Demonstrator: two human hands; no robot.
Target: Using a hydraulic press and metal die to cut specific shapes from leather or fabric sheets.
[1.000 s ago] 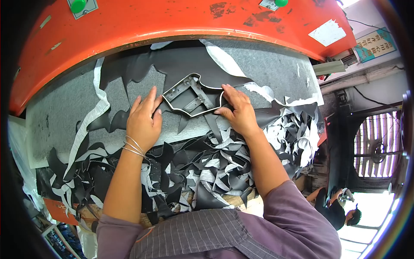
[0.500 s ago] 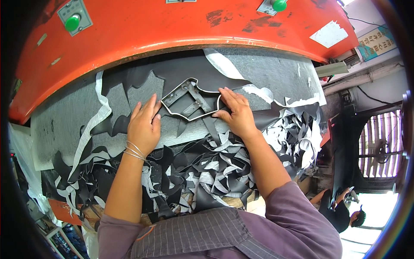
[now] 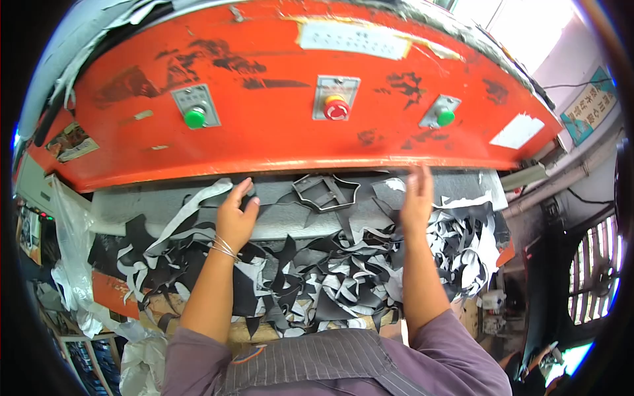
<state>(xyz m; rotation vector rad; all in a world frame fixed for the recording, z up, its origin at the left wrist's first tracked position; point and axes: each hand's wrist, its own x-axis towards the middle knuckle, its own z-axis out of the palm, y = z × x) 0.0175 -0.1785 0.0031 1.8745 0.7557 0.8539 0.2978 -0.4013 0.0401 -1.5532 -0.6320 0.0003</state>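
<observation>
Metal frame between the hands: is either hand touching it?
No: a gap shows between the metal frame and both the left hand and the right hand.

Over on my left, a clear plastic bag [image 3: 74, 228] is hanging in loose folds, and a crumpled whitish bag [image 3: 142, 366] is slumping lower down, beside a pale rack [image 3: 67, 338]. Small red and green lights [image 3: 45, 216] are glowing at the far edge. Across the room, a teal and cream sign [image 3: 590, 105] is slanting on the wall, with a thin black cable [image 3: 568, 86] running close by. A dark fan [image 3: 601, 275] is standing against bright stripes, and daylight is pouring through a window [image 3: 528, 26] above.
</observation>
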